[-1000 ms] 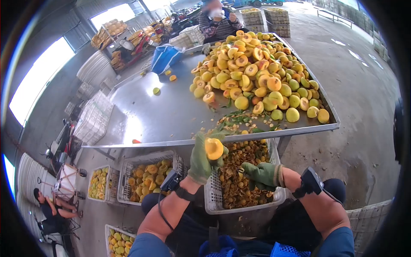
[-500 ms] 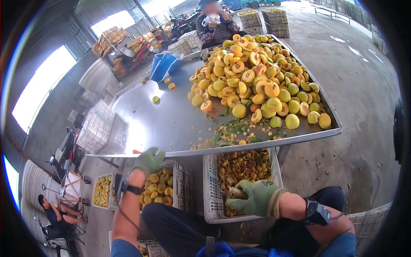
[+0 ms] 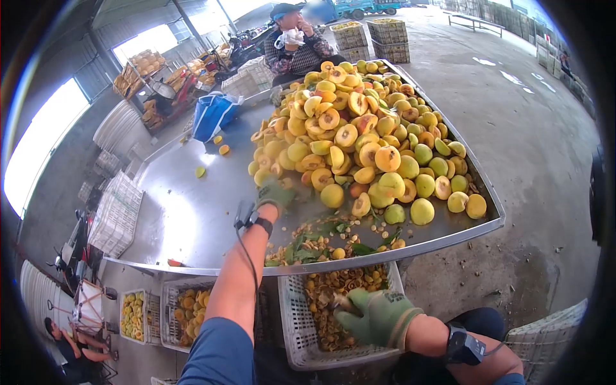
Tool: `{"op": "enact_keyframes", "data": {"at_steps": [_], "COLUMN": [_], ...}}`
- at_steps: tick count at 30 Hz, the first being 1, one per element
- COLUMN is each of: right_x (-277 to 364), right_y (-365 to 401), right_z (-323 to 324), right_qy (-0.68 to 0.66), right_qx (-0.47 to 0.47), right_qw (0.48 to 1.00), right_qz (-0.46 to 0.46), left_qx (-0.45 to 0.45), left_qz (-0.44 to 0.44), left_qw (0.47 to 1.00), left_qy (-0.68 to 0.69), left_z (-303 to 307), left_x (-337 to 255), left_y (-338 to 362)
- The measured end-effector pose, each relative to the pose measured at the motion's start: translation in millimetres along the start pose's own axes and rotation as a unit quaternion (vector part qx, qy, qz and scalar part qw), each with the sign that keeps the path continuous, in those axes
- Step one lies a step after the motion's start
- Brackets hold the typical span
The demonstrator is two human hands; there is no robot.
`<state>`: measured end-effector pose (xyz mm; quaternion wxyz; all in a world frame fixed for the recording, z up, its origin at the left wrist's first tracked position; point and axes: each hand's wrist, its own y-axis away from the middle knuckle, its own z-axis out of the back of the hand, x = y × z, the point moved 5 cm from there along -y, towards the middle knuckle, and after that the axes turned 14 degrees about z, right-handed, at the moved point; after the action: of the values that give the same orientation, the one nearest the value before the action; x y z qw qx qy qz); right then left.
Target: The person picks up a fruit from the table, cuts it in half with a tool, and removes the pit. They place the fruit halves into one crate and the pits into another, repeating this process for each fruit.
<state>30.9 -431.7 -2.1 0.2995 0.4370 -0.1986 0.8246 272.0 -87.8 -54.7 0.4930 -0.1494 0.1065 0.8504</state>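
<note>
My left hand [image 3: 274,196], in a green work glove, reaches over the metal table to the near left side of a heap of yellow peaches [image 3: 346,135], many of them halved. Its fingers are blurred against the fruit. My right hand [image 3: 378,316], gloved too, is closed around a small tool [image 3: 346,303] with a pale brown handle; its working end is hidden. That hand hovers over a white plastic crate [image 3: 292,324] holding peach pits and scraps [image 3: 327,292]. Leaves and loose pits [image 3: 314,240] lie along the table's near edge.
The metal table [image 3: 192,224] has a raised rim and holds a blue bag [image 3: 213,117] at far left. Crates of peaches [image 3: 189,311] stand below it on the left. Across the table sits a person [image 3: 298,48]; another person [image 3: 74,346] sits at lower left.
My left hand has moved from above the crate of peaches at the table's near edge, forward and right to the heap. My right hand stays over the scrap crate with the tool. The view has shifted.
</note>
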Motion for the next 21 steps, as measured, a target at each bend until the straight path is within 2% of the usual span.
{"op": "enact_keyframes", "data": {"at_steps": [2,4,7,8,10,11,14,15,17,18,20,21], "right_x": [-8,-26,-44,-43,-30,-24,-19,-21,-17,-15,-24,-26], "right_y": [-14,-33,-64,-71,-79,-80,-83,-84,-82,-81,-86,-85], "right_z": [13,26,45,51,51,46,30,25,16,13,4,2], "right_qy": [-0.029,-0.084,-0.213,-0.256,-0.314,-0.342,-0.398,-0.437,-0.433,-0.431,-0.344,-0.290], "right_qx": [-0.106,-0.187,-0.263,-0.286,-0.196,-0.149,-0.135,-0.161,-0.189,-0.207,-0.257,-0.270], "right_qw": [0.994,0.979,0.941,0.923,0.928,0.926,0.903,0.883,0.877,0.874,0.903,0.918], "right_qz": [0.002,-0.009,0.002,0.015,-0.034,-0.057,-0.085,-0.066,-0.085,-0.091,-0.010,0.014], "left_qx": [-0.071,-0.030,0.107,0.149,0.229,0.188,0.180,0.213,0.274,0.276,0.282,0.252], "left_qz": [-0.153,-0.298,-0.348,-0.337,-0.317,-0.352,-0.277,-0.242,-0.167,-0.161,-0.148,-0.135], "left_qw": [0.986,0.943,0.911,0.903,0.883,0.885,0.852,0.820,0.737,0.711,0.656,0.671], "left_qy": [0.013,0.147,0.195,0.219,0.261,0.238,0.407,0.473,0.595,0.626,0.684,0.684], "left_z": [2,20,50,60,67,66,57,49,27,17,2,5], "left_x": [-5,-19,-39,-45,-57,-55,-42,-38,-30,-27,-28,-32], "left_y": [32,83,163,188,226,234,244,245,248,249,250,257]}}
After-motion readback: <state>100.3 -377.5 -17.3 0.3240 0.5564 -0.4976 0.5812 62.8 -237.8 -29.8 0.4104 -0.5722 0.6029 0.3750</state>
